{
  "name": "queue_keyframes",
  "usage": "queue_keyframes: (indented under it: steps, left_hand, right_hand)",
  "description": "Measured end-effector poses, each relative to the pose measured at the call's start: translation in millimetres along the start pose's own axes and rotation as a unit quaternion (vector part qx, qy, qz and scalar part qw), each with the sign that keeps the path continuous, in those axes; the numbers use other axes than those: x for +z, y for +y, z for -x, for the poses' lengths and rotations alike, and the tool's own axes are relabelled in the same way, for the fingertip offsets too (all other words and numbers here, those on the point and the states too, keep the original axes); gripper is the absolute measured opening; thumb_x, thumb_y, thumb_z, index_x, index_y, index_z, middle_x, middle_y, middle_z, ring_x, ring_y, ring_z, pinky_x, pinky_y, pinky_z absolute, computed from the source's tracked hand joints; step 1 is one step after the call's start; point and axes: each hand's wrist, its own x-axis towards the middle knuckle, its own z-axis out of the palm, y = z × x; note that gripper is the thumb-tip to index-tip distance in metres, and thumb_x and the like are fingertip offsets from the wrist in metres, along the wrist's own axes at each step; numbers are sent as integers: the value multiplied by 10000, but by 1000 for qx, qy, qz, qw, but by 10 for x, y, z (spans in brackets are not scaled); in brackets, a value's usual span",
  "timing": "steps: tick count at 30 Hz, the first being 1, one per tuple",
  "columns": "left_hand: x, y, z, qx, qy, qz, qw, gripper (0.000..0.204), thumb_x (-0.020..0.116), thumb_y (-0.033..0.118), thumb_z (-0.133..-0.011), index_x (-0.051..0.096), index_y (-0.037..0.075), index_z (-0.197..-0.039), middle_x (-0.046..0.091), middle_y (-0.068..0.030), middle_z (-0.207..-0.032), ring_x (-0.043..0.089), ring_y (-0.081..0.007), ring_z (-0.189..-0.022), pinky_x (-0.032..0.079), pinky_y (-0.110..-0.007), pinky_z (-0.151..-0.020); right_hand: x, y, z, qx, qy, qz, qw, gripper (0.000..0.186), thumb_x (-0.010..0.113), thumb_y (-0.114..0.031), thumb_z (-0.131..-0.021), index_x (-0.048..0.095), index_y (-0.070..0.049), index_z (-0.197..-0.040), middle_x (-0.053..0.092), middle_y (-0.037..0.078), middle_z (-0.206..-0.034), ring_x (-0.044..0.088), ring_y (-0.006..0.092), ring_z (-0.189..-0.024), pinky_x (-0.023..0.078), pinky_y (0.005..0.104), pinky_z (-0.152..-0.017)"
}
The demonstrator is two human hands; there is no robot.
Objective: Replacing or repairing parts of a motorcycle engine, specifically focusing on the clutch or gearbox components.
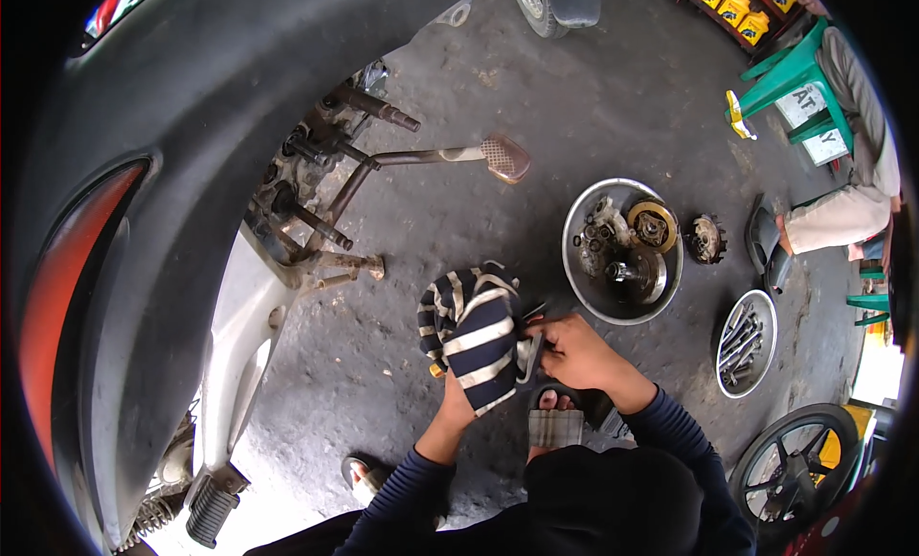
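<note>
A cloth with dark blue and white stripes (481, 340) is bunched up in front of me, over the floor. My left hand (458, 399) grips it from below, its fingers mostly hidden by the folds. Out of the cloth's right side pokes a grey metal part (527, 357); most of it is covered, so I cannot tell its kind. My right hand (578, 353) is closed at that edge, with the fingers bent. By its fingertips shows a thin dark piece with a reddish bit, too small to name.
A motorcycle (172, 173) fills the left, its brake pedal (503, 159) jutting out. Ahead right stands a metal basin (571, 278) of engine parts, beside a clutch part (707, 239). A tray (720, 364) holds wrenches. A person sits on a green chair (804, 72); a wheel (795, 470) lies lower right.
</note>
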Motion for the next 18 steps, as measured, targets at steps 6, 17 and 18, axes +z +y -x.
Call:
queue_keyframes:
  steps: [6, 17, 18]
  left_hand:
    - [165, -435, -95, 145, 27, -40, 988, 506, 551, 73, -967, 375, 40, -1441, 514, -102, -1376, 541, -226, -1218, 467, -363, -1022]
    - [-67, -562, -184, 134, 4, -113, 985, 465, 612, 80, -936, 453, -20, -1363, 598, -162, -1250, 639, -251, -1065, 537, -377, -917]
    - [-162, -583, -185, 150, -1, -200, 968, 523, 633, 74, -915, 430, 0, -1392, 562, -138, -1321, 594, -253, -1158, 510, -385, -964]
  right_hand:
    - [221, 206, 34, -63, 172, -44, 982, 288, 588, 30, -759, 662, 5, -1036, 680, 180, -827, 673, 321, -758, 521, 361, -679]
    - [449, 322, 2, 58, 172, -326, 928, 100, 559, -31, -937, 642, 22, -927, 624, 12, -720, 576, 95, -628, 467, 261, -570]
    - [438, 394, -4, 46, 154, -262, 952, 98, 563, -12, -910, 645, 18, -954, 640, 18, -777, 580, 93, -666, 478, 267, -588]
